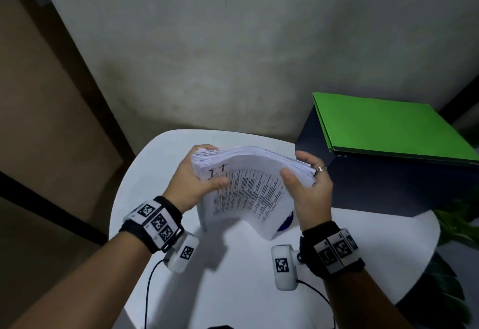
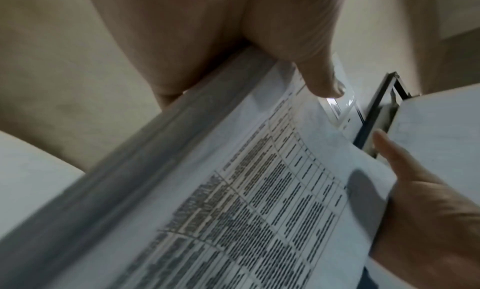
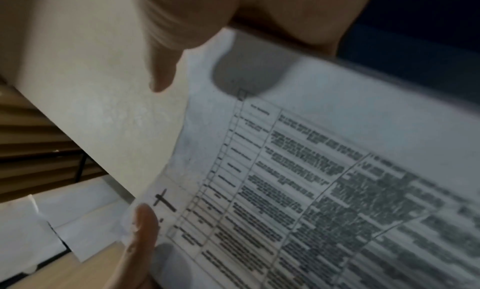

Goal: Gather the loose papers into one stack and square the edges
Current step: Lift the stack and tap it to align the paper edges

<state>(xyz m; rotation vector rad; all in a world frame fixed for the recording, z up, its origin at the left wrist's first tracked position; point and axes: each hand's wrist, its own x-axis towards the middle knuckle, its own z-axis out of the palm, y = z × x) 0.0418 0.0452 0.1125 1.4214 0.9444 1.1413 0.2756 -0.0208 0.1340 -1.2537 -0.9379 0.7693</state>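
Observation:
A thick stack of printed papers (image 1: 248, 186) stands tilted on its lower edge on the round white table (image 1: 233, 277), bowed in the middle. My left hand (image 1: 197, 173) grips its left edge, thumb on the top sheet and fingers behind. My right hand (image 1: 308, 186) grips the right edge the same way, a ring on one finger. The top sheet (image 2: 272, 201) carries a printed table; the same sheet (image 3: 311, 180) fills the right wrist view, with a handwritten mark near its corner.
A dark box (image 1: 375, 186) with a green folder (image 1: 388, 126) on top stands at the table's right, just behind my right hand. A grey wall (image 1: 233, 43) rises behind the table. Green leaves (image 1: 456, 225) show at the right edge.

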